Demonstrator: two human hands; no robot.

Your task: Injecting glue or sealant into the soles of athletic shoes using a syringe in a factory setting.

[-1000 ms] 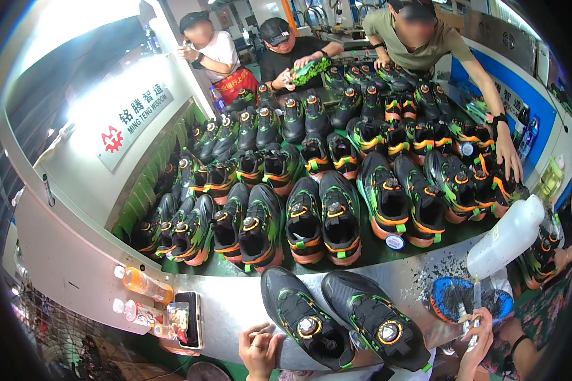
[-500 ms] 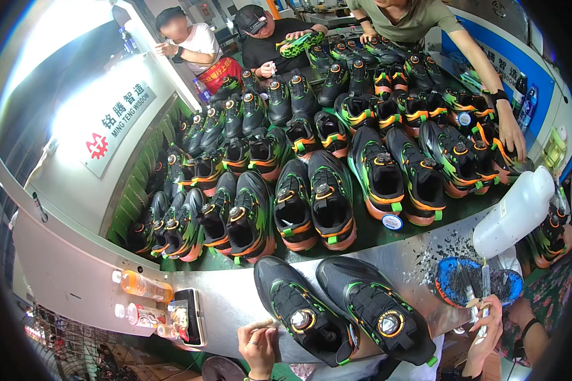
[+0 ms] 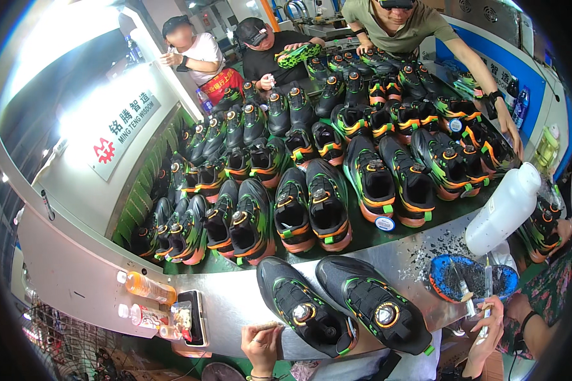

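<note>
My left hand is closed, pinching a small beige block just left of two black sports shoes with green and orange trim. The left shoe and the right shoe stand side by side on the metal ledge, each with a round dial on its tongue. To their right, my right hand is closed round a slim see-through tube with a thin tip, like a syringe. The tip points up over a blue tray holding black crumbs. A second slim tool leans in that tray.
Rows of similar shoes cover the green bench beyond the metal ledge. A white bottle tilts above the tray. Drink bottles and a phone lie at left. Co-workers stand opposite; another's forearm is at right.
The whole view has shifted slightly. Across the bench, the person in the green top has leaned lower into view, one arm still over the shoes. My hands keep their holds with little movement.
</note>
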